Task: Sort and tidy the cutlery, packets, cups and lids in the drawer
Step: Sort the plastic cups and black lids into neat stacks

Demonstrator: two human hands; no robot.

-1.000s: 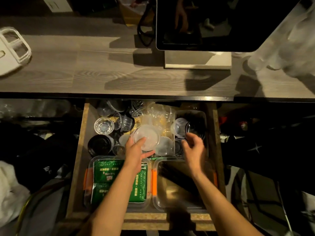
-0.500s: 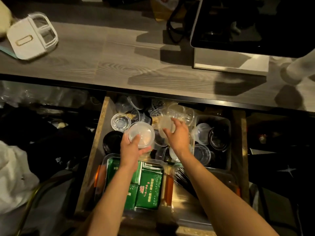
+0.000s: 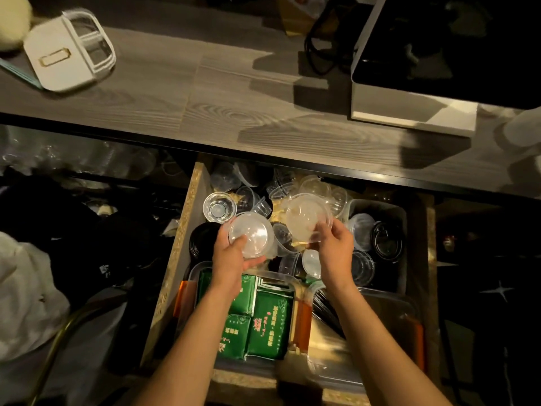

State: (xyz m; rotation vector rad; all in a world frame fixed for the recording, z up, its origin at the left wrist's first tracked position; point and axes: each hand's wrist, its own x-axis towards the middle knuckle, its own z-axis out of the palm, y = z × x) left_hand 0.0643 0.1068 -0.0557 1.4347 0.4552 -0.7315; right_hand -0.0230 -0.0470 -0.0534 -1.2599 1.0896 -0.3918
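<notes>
Over the open wooden drawer (image 3: pixel 175 259), my left hand (image 3: pixel 231 259) grips a clear round plastic lid (image 3: pixel 251 234). My right hand (image 3: pixel 333 247) holds a second clear lid (image 3: pixel 307 216) lifted above the pile. Loose clear cups (image 3: pixel 219 206) and lids fill the drawer's back half. A black lid (image 3: pixel 202 240) lies at the left. A dark bin (image 3: pixel 401 230) at the right holds clear and black cups. At the front, a clear tray (image 3: pixel 193 273) holds green packets (image 3: pixel 269 323), and another clear tray (image 3: pixel 407 312) holds black cutlery (image 3: pixel 325 312).
A grey wood-grain counter (image 3: pixel 175 92) runs above the drawer. On it sit a white box (image 3: pixel 67 51) at the left and a black screen on a white base (image 3: pixel 409 112) at the right. Dark clutter and white cloth (image 3: pixel 26 288) lie left of the drawer.
My right hand moved left from the dark bin to the middle pile and picked up a clear lid. My left hand kept its lid. The camera view shifted so the drawer sits further right.
</notes>
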